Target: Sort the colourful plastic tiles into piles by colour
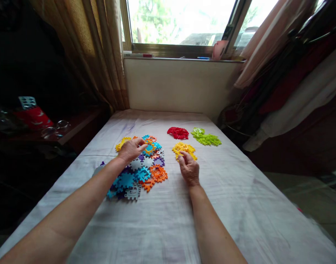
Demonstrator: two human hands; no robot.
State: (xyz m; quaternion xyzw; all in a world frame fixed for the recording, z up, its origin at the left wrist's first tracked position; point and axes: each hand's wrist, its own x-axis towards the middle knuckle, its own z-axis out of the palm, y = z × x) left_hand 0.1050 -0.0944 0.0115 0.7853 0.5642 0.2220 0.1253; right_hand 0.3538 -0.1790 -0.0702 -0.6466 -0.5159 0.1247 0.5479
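Note:
My left hand reaches over a mixed pile of notched plastic interlocking tiles, its thumb and fingers pinched on a yellow tile. Beneath and around it lie blue tiles, orange tiles, a grey tile and purple tiles. More yellow tiles show behind that wrist. My right hand is at the near edge of a separate yellow heap. Its fingers are curled together at the heap; whatever is between them is hidden.
Beyond the yellow heap sit a red heap and a green heap of tiles. A pale sheet covers the surface. Left is a dark side table with eyeglasses; clothes hang at the right.

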